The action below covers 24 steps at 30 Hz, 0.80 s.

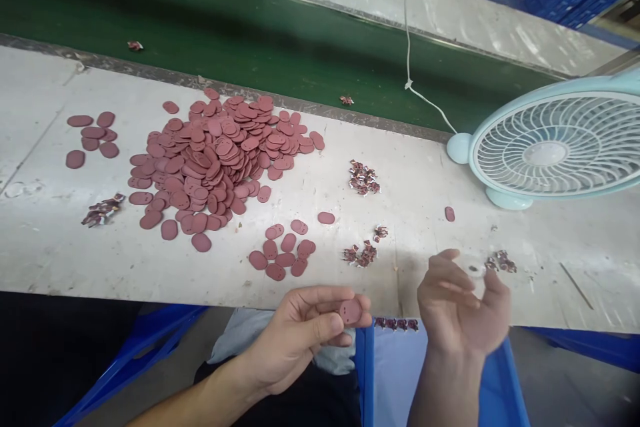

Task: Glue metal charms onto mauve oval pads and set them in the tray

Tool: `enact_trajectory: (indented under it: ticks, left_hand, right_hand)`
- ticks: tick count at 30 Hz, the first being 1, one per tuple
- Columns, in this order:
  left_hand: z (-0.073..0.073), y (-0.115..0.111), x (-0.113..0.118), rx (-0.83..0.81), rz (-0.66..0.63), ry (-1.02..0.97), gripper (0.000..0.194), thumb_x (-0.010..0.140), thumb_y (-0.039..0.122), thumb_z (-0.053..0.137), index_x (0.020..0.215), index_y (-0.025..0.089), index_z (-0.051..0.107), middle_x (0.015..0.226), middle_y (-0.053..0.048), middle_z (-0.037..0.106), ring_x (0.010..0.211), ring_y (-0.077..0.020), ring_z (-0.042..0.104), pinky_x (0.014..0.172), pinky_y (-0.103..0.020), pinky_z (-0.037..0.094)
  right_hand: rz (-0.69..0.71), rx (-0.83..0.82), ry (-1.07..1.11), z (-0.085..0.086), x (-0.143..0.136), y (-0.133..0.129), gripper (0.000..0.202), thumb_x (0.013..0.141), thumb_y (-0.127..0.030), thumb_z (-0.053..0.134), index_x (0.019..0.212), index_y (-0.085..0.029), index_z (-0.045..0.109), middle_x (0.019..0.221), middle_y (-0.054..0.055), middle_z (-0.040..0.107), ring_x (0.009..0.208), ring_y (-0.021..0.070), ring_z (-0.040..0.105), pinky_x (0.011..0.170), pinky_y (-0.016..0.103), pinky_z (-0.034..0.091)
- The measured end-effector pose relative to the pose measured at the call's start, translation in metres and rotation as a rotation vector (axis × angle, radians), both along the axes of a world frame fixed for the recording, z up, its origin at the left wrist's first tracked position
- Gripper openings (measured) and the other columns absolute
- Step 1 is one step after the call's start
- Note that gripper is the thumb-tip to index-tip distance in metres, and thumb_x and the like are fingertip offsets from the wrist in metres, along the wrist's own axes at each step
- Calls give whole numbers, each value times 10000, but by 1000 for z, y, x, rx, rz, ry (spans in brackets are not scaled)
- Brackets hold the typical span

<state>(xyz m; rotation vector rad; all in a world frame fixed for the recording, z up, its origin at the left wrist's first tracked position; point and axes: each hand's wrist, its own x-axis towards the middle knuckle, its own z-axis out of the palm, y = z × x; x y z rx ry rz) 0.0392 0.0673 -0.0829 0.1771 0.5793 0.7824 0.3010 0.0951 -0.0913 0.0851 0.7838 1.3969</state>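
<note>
My left hand point(315, 323) pinches a reddish-brown oval piece point(351, 311) between thumb and fingers, near the table's front edge. Small dark holes show on its face. To the right, my right hand point(463, 300) is raised palm up with fingers curled and partly smeared by motion. Something small, pale and see-through with a dark spot point(474, 269) appears between its thumb and fingers; its outline is blurred. Beyond my left hand lies a small group of oval pieces point(285, 259). Small brown-and-white parts point(501, 261) lie just behind my right fingertips.
A large pile of ovals point(215, 160) covers the white table point(320, 283) at left centre. Small part clusters point(364, 178) sit mid-table. A light blue fan point(547, 147) stands right. Behind runs a green belt point(300, 57). A blue bin point(500, 387) with parts along its rim is below.
</note>
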Motion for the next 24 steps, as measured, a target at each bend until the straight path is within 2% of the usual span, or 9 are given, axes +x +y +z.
enact_trajectory:
  ticks: [3, 8, 11, 13, 14, 16, 18, 21, 24]
  left_hand:
    - [-1, 0, -6, -5, -1, 10, 247, 835, 210, 798, 1080, 240, 791, 1179, -84, 790, 1045, -203, 756, 762, -185, 572]
    - [-2, 4, -19, -45, 20, 34, 241, 835, 255, 801, 1075, 236, 792, 1200, -100, 780, 1062, -210, 750, 761, -184, 566]
    - [1, 8, -27, -75, 46, 65, 259, 798, 281, 836, 1048, 224, 798, 1187, -113, 783, 1037, -216, 756, 747, -195, 569]
    - [3, 10, -31, -100, 69, 94, 279, 763, 285, 864, 1025, 214, 803, 1173, -121, 787, 1025, -226, 761, 731, -202, 573]
    - [4, 11, -32, -112, 80, 106, 289, 749, 283, 875, 1019, 210, 804, 1166, -125, 789, 1023, -232, 763, 723, -204, 575]
    - [6, 11, -35, -123, 102, 114, 305, 725, 277, 891, 1008, 203, 805, 1151, -131, 793, 1017, -243, 766, 706, -206, 577]
    - [7, 9, -37, -115, 129, 108, 327, 707, 274, 903, 1009, 197, 805, 1142, -136, 794, 1005, -248, 771, 690, -205, 579]
    - [7, 3, -39, -103, 168, 90, 347, 685, 277, 916, 1005, 196, 808, 1124, -133, 799, 978, -245, 779, 667, -197, 582]
    - [6, -3, -41, -116, 187, 93, 350, 656, 282, 931, 977, 203, 817, 1092, -128, 807, 952, -247, 786, 639, -192, 585]
  right_hand:
    - [-257, 55, 561, -25, 29, 16, 422, 825, -61, 679, 1187, -272, 634, 732, -23, 529, 583, 87, 578, 329, 51, 476]
    - [-107, 297, 281, -12, 15, 6, 454, 712, 25, 742, 1084, -227, 682, 619, -69, 545, 450, 71, 560, 279, 62, 445]
    - [156, 326, -870, 12, -15, 23, 184, 777, -275, 794, 886, -211, 660, 496, -123, 408, 295, 29, 385, 222, 81, 325]
    - [315, 141, -1813, 22, -36, 62, 230, 882, -442, 678, 822, -221, 657, 522, -95, 446, 360, 51, 444, 310, 134, 413]
    - [344, 91, -2016, 26, -46, 89, 205, 884, -417, 683, 827, -220, 678, 567, -63, 524, 457, 89, 545, 405, 182, 496]
    - [385, 11, -2301, 30, -62, 153, 162, 893, -359, 692, 920, -202, 717, 819, 30, 704, 773, 184, 693, 690, 305, 600]
    - [432, -89, -2540, 33, -73, 216, 183, 932, -320, 661, 1048, -188, 709, 1136, 88, 716, 1090, 248, 660, 931, 413, 555]
    - [554, -208, -2779, 40, -82, 280, 295, 959, -326, 661, 1201, -157, 651, 1299, 108, 639, 1193, 271, 611, 1017, 512, 502]
    - [644, -262, -2911, 53, -87, 303, 326, 967, -345, 655, 1235, -162, 635, 1301, 106, 630, 1157, 263, 628, 992, 501, 525]
